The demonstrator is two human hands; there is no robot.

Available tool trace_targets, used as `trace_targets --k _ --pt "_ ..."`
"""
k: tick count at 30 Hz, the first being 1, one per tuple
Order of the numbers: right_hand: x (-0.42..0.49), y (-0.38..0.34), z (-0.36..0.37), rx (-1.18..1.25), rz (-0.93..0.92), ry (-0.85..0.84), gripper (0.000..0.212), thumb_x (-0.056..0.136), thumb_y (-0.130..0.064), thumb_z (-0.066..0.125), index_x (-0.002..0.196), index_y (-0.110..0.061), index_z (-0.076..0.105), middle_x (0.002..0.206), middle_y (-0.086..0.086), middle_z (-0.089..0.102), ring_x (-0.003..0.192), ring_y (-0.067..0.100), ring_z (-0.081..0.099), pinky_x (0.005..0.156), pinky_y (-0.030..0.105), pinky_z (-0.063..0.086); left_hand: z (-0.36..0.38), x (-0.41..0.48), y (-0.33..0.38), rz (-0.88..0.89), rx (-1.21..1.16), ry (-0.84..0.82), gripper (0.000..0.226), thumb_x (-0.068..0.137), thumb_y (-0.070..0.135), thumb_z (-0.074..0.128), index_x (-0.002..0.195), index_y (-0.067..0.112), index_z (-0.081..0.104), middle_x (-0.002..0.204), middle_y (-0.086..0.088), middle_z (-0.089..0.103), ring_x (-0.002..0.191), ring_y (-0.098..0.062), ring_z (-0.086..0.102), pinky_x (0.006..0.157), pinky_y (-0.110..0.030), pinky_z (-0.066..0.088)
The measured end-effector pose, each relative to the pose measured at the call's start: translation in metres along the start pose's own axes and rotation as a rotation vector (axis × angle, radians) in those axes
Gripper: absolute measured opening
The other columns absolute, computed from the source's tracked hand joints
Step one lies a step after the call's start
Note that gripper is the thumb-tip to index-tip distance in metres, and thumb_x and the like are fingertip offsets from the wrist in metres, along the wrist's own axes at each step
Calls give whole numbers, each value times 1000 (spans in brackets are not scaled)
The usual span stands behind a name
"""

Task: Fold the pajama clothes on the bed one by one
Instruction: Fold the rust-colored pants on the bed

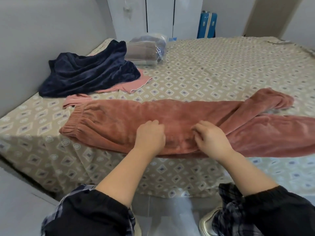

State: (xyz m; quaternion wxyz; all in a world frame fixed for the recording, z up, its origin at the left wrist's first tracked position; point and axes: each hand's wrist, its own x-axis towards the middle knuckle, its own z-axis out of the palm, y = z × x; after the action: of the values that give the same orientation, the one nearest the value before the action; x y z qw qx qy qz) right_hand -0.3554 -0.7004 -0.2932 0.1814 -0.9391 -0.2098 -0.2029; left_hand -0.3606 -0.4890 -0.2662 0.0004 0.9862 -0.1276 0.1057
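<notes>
Head cam is the only view I've got, so here goes. The bed (221, 65) fills most of the picture, covered in a beige sheet with a diamond print.

The rusty-pink fleece pajama pants (119, 120) lie flat across the near part of the bed. The elastic waistband points to 9 o'clock and the two legs run off toward 3 o'clock. The far leg curls up at its cuff and the near leg goes out of frame.

Both hands are on the middle of the pants, close together near the front edge. The left hand (150, 135) has its fingers curled down into the fleece, gripping a bit of fabric. The right hand (211, 138) sits just beside it at 3 o'clock. Its thumb and fingers are curled and pinch the fleece too.

Out at 10 o'clock there's a crumpled navy fleece piece (88, 72) by the wall, lying on top of a pink garment (136, 82) that pokes out from under it. Just past those, at 11 o'clock, is a clear plastic bag (146, 50) with folded stuff inside. At 12 o'clock are white wardrobe doors (160, 14), with a blue suitcase (207, 25) standing beyond the bed at 1 o'clock.
</notes>
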Motion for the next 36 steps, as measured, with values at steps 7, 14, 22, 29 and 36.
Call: trace_targets --k 7,14,22,29,36 --pt "-6 86 -38 -228 325 -223 65 69 9 51 129 -14 57 150 7 39 132 35 33 107 46 29 49 25 75 363 -261 207 22 79 32 63 72 11 63 73 -5 55 71 -29 55 52 -34 46" --pt "-7 116 -38 -373 368 -31 26 57 9 58 79 -4 61 89 14 61 92 39 52 83 43 36 59 37 105 435 -317 351 6 69 15 60 66 12 56 64 -3 52 59 -27 52 52 -29 29" --pt "-29 85 -79 -477 413 -266 17 75 0 52 80 -16 54 87 2 44 88 24 42 74 35 33 39 34 100 696 -246 109 12 75 8 50 80 10 61 78 -6 52 75 -28 51 61 -35 36" --pt "-50 100 -94 199 887 -494 27 84 -4 45 91 -8 71 79 9 72 67 16 65 64 25 49 48 34 112 647 -298 72 30 87 23 39 75 12 65 71 -1 58 73 -25 56 61 -32 43" --pt "-48 129 -84 143 1057 120 35 87 -43 59 77 -9 56 72 2 58 72 21 55 63 31 42 54 52 125 346 -279 162 43 94 28 50 136 18 52 142 -9 47 133 -29 38 108 -52 35"
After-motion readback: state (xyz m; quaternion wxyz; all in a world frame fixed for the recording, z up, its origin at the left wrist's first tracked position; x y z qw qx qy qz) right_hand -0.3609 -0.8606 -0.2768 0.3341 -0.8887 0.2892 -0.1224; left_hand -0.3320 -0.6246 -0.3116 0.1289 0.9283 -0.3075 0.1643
